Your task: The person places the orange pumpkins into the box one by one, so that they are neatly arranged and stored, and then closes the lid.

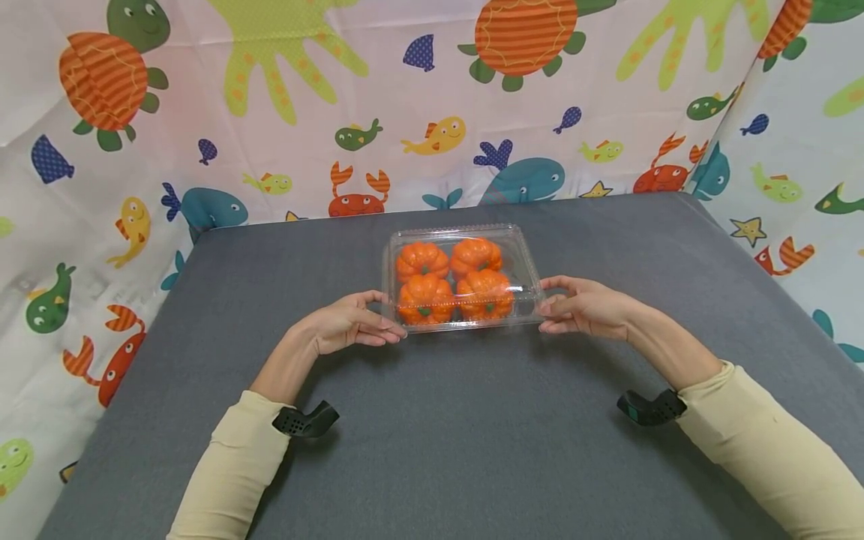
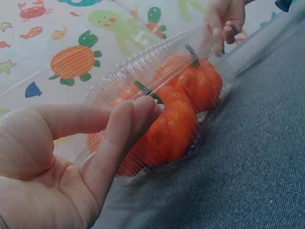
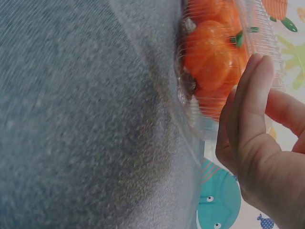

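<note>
A clear plastic clamshell box point(image 1: 522, 264), lid closed, is at the far middle of the table in the head view. Several small orange pumpkins point(image 1: 427, 300) with green stems sit inside it in two rows. My left hand point(image 1: 351, 322) pinches the box's near left corner, fingers nearly straight along its side. At the opposite end, my right hand point(image 1: 587, 307) pinches the right side near its front corner. Ridged plastic walls and pumpkins point(image 2: 167, 129) show beyond the fingers in the left wrist view. The right wrist view shows a pumpkin point(image 3: 209, 57) behind the box wall, beside the right hand point(image 3: 257, 133).
A grey cloth point(image 1: 459, 442) covers the table. Behind and at both sides hangs a white curtain point(image 1: 297, 142) printed with sea animals; its lower part meets the table's far edge. Dark wrist cameras point(image 1: 307, 420) stick out from both cuffs.
</note>
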Action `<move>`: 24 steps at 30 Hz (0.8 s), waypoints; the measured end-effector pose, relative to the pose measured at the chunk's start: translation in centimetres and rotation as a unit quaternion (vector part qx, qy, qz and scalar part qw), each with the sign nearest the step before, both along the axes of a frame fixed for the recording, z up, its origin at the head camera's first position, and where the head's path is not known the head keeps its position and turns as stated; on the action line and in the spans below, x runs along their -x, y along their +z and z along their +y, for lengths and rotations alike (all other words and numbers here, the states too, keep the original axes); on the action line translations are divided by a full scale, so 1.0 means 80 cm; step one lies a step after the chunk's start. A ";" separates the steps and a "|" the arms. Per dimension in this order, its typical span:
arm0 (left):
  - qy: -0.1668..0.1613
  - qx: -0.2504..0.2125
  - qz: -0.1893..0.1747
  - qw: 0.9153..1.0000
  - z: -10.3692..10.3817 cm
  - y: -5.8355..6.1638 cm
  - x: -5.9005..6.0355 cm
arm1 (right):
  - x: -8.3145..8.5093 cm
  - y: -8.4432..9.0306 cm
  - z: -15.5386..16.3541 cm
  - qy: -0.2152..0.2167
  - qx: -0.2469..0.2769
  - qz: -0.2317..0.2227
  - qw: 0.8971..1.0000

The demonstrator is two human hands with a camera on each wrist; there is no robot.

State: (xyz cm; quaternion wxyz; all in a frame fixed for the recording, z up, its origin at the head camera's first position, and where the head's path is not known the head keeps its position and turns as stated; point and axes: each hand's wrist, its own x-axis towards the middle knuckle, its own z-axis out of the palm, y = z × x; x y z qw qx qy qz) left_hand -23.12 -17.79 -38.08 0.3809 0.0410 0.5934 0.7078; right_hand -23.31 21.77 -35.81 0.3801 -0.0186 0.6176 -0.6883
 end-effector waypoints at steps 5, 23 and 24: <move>-0.002 0.006 0.004 1.000 0.002 0.002 -0.001 | 0.000 0.002 -0.003 -0.006 -0.011 0.001 1.000; -0.009 -0.003 -0.006 1.000 -0.022 -0.012 0.005 | 0.006 -0.013 0.013 -0.002 -0.014 -0.027 1.000; -0.002 0.000 -0.003 1.000 -0.025 -0.013 0.005 | 0.007 -0.014 0.014 -0.009 -0.012 -0.027 1.000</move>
